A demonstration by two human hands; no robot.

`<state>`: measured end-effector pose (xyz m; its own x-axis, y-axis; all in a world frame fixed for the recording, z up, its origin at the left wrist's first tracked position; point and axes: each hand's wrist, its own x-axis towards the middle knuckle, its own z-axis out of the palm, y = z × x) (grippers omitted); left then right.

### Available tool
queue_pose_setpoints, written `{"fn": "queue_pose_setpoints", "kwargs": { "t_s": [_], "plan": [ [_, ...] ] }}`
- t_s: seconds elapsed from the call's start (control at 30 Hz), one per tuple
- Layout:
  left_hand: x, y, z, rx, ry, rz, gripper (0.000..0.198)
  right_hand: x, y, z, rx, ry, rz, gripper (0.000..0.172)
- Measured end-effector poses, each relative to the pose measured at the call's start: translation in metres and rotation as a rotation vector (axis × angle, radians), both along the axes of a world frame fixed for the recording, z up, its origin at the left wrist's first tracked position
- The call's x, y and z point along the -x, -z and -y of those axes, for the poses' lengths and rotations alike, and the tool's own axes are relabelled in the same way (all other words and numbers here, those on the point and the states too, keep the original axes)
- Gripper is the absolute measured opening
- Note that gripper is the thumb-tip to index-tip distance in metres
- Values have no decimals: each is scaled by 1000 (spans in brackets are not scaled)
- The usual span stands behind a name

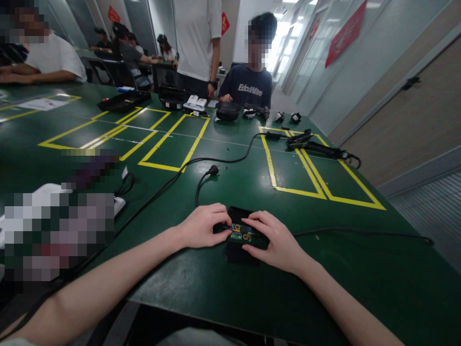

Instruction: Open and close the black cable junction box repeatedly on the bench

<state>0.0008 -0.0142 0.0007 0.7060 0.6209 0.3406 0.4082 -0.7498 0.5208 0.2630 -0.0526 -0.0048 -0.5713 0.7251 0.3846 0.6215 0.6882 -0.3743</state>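
Both forearms reach in, my left hand (203,226) and right hand (275,240) pinching the opened black box (240,216) with its green circuit board (240,233) bared, lid unfitted, black cable (201,180) lying loose beyond.

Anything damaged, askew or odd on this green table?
The small black device between the left hand and right hand lies open, its green circuit board exposed. Nothing looks spilled or broken.

Workshop: taped green workbench (223,158), seated co-workers (248,81).
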Motion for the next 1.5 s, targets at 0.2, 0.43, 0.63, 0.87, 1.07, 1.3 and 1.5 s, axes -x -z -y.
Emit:
{"fn": "queue_pose_setpoints", "kwargs": {
  "t_s": [0.2,0.43,0.63,0.87,1.07,1.3,1.5],
  "plan": [
    [-1,0,0,-8,-21,-58,4,2,3,-1,5,78,13,45],
    [-3,2,-2,6,-139,-78,18,9,7,-1,1,68,-27,47],
    [-4,2,-2,-18,-164,-106,20,7,8,-4,-26,92,-41,42],
    [-3,2,-2,-8,-136,-98,21,5,12,-13,-60,110,-41,32],
    [-2,3,-3,-17,-158,-75,19,-6,3,-11,-10,163,-111,27],
    [-1,1,-6,-2,-190,-36,8,-27,-4,-16,73,98,-39,6],
    [2,-4,-7,-15,-211,-61,20,-28,-2,-15,56,134,-91,25]
  ]
}}
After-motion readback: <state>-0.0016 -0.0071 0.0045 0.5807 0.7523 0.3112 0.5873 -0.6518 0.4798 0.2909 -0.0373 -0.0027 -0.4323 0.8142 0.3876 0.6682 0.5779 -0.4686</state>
